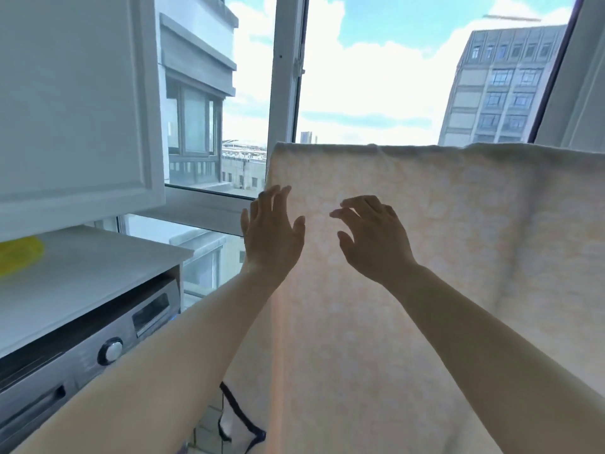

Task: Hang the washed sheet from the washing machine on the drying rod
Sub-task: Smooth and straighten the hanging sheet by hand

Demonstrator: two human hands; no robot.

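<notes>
Sheet [409, 257] already draped over the rod, both hands free in front of it.

Head view: one pale patterned sheet hangs from its top fold by the window, the rod itself hidden under it. Left hand [270, 229] is spread flat near the sheet's left edge; right hand [373, 235] hovers, fingers loosely bent; neither holds anything. Judged soft, limp, probably damp-heavy and apt to slide; best taken at the top fold or side edges. One washer [98, 352] stands at left; one yellow thing [19, 257] lies on its counter.

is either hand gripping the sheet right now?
No: the left hand and right hand are both open in front of the hung sheet, fingers spread and holding nothing.
</notes>
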